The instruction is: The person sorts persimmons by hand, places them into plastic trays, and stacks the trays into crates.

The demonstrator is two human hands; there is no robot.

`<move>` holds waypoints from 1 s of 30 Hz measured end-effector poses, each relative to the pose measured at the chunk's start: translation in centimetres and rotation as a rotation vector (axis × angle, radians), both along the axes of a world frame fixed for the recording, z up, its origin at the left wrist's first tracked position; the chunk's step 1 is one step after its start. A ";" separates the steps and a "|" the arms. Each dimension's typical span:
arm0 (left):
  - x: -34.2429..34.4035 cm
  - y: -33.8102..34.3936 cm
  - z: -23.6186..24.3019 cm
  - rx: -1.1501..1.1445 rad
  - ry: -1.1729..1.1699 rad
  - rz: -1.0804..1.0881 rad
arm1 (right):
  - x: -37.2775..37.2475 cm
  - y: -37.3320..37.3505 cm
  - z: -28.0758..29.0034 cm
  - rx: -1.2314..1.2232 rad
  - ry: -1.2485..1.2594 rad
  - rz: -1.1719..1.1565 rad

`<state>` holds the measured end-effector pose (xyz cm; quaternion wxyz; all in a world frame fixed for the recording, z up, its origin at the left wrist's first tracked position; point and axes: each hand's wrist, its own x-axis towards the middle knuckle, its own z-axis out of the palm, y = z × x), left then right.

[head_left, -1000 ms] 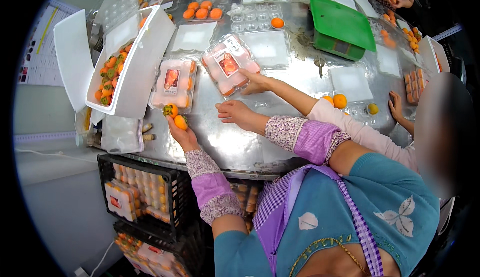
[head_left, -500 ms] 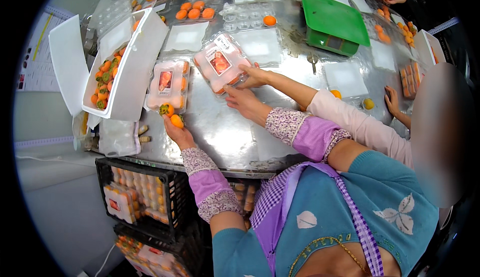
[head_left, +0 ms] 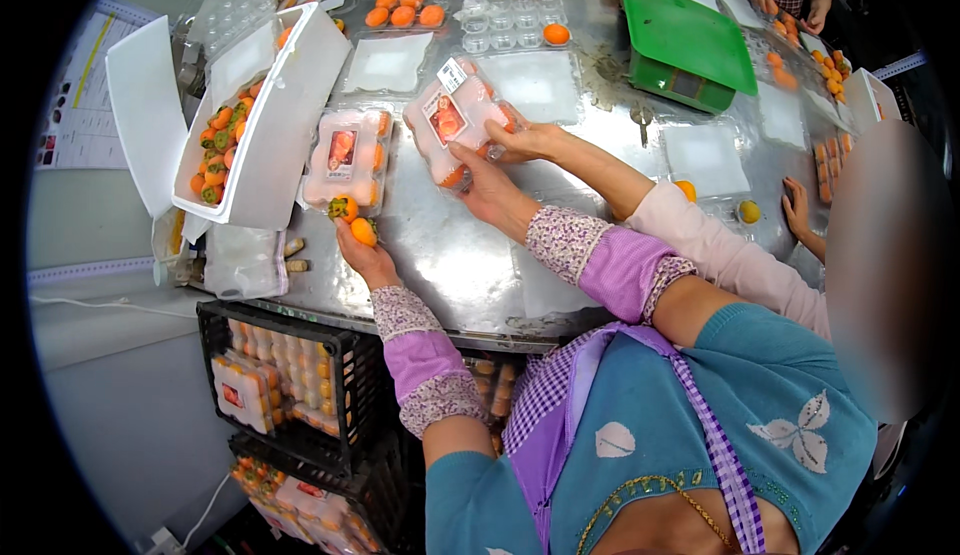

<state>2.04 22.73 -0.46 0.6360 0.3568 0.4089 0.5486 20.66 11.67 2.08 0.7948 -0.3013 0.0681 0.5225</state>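
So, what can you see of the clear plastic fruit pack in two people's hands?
The clear, box-shaped plastic fruit pack looks closed, with orange fruit showing along its edges and a pale layer under the top. A picture label sits mid-top, a white sticker at the far end. It is slanted, face up, over the shiny metal table; contact is unclear. Fingers of the person's right hand grip the near edge; a co-worker's hand holds the right edge.

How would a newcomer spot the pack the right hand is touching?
On the metal table, start at the white box. Right of it lies a first pack; the second pack, further right, is it. Unlike its neighbour, it has the right hand and a co-worker's hand on it.
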 end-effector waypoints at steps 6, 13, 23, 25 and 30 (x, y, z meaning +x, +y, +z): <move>-0.1 -0.4 0.4 -0.024 0.042 -0.012 | 1.0 -1.1 2.9 0.065 -0.123 -0.062; 0.3 -0.1 0.3 -0.003 0.017 -0.009 | 2.8 -2.6 7.8 0.136 -0.536 0.046; 0.2 2.4 -0.4 -0.032 0.039 -0.067 | 0.7 -2.2 6.2 -0.018 -0.862 0.369; 1.0 2.6 -0.3 -0.047 0.058 -0.062 | 1.2 -1.3 5.8 -0.064 -0.985 0.388; -0.5 4.2 -3.0 -0.032 0.049 -0.160 | -0.2 3.9 3.6 -0.003 -1.434 0.343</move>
